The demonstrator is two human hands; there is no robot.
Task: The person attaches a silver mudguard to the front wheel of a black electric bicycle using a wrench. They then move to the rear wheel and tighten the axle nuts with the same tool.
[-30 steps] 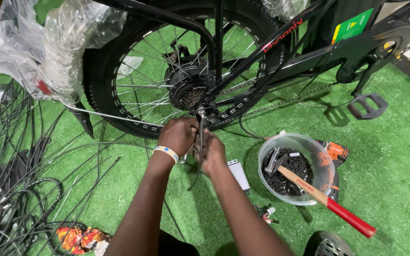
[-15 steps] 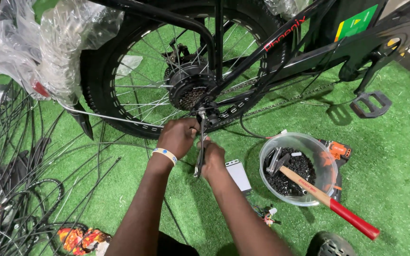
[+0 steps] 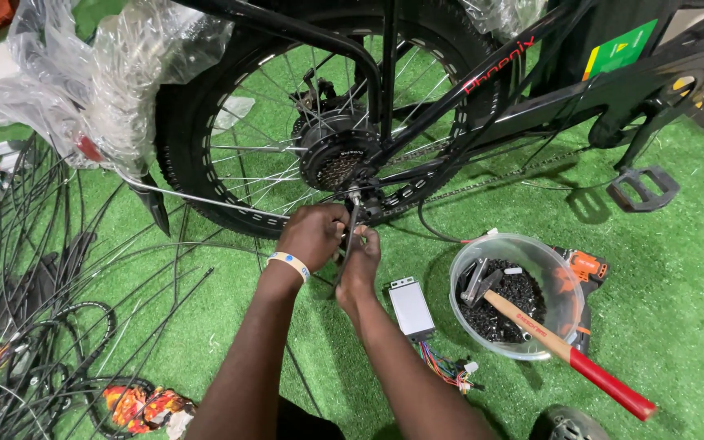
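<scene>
A black bicycle lies over green turf, its fat rear wheel (image 3: 205,171) and hub with sprockets (image 3: 337,155) in the upper middle. Just below the hub, both my hands close around a thin dark wrench (image 3: 350,236) that reaches up to the axle nut. My left hand (image 3: 313,236), with a pale wristband, grips it from the left. My right hand (image 3: 360,262) holds its lower part from the right. The tool's lower end is hidden by my fingers.
A clear bucket (image 3: 568,305) with dark small parts and a red-handled hammer (image 3: 564,350) stands at the right, an orange power tool (image 3: 584,265) behind it. A grey box with coloured wires (image 3: 411,308) lies near my right arm. Black cables (image 3: 50,326) spread at left. A pedal (image 3: 644,187) sits upper right.
Both hands stay on the wrench below the hub and have shifted slightly; the bicycle and the things on the turf have not moved.
</scene>
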